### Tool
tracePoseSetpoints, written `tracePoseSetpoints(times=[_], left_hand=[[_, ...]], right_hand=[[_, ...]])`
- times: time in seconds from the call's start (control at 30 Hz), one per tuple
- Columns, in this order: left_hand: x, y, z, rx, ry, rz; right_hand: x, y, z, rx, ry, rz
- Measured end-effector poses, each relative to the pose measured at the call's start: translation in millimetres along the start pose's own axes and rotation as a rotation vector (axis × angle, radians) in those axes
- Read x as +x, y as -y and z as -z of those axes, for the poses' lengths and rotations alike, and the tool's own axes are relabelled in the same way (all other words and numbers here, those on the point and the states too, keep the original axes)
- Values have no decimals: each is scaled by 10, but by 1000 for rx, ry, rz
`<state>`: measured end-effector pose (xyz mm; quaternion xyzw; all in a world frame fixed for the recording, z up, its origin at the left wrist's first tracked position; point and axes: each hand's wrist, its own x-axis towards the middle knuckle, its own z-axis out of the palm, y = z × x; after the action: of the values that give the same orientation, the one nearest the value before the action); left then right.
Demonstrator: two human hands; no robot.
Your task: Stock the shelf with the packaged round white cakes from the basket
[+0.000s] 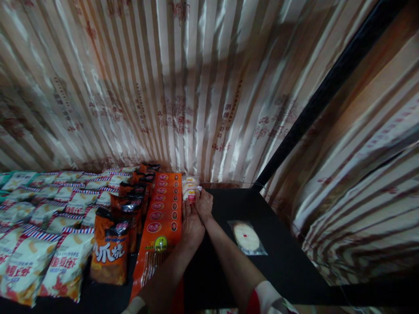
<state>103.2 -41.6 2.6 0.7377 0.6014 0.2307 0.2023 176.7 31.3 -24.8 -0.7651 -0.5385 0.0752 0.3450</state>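
Note:
My left hand [192, 223] reaches forward beside the orange packs, its fingers stretched out and lying on the near end of a small row of clear packets [190, 183]. These packets hold something white and round and carry red and yellow labels. Crossing close against it, my right hand [205, 203] has its fingers bent around the right side of the nearest packet; its fingertips are partly hidden. To the left lies a row of overlapping orange packs [155, 222] with thin brown sticks inside. A single clear packet with a flat white disc [247, 237] lies apart on the right.
Brown-and-black snack bags [109, 250] stand left of the orange packs. Farther left are several rows of white snack bags [67, 261]. Everything rests on a black table [284, 261]. Behind hangs a pleated, printed curtain [196, 87], with a slanting black pole [314, 109] at the right.

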Motion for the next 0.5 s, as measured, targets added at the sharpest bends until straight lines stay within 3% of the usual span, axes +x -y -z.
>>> tracePoseSetpoints(times=[0.17, 0.5], left_hand=[[-11, 38, -34, 81, -11, -17], [-30, 35, -54, 266, -69, -76]], right_hand=[[2, -21, 17, 63, 28, 44], [-254, -114, 141, 254, -157, 60]])
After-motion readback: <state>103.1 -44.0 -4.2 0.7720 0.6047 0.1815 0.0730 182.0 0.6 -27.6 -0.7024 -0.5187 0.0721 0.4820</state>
